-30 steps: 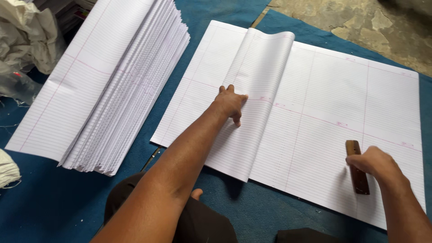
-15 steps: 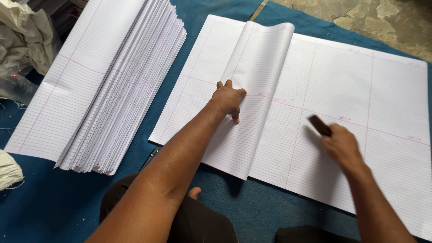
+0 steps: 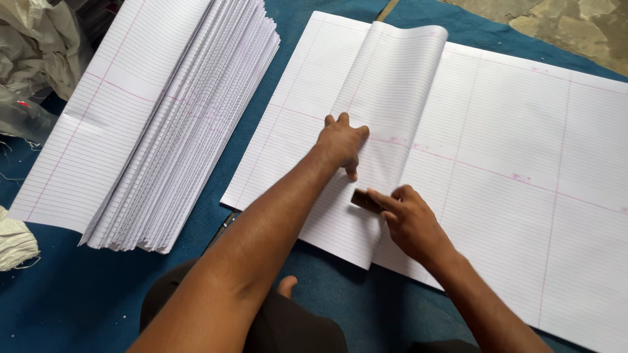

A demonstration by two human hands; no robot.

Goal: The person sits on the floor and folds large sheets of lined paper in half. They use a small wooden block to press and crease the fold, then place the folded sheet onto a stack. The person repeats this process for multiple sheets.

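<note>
A big ruled sheet (image 3: 523, 163) lies flat on the blue mat (image 3: 85, 307), and its left part is folded over onto itself. The left hand (image 3: 341, 142) lies flat and spread on the folded flap (image 3: 386, 98), holding it down. The right hand (image 3: 409, 219) is closed around a small brown block (image 3: 366, 201), which touches the flap near its fold, just below the left hand. This looks like the pressing step, making the fold sharp. Next, the block likely needs to rub along the fold while the flap is held down.

To the left of the big sheet sits one tall stack of folded sheets (image 3: 163, 124). I count one block, one stack and two hands. I cannot tell how many sheets lie under the big one.
</note>
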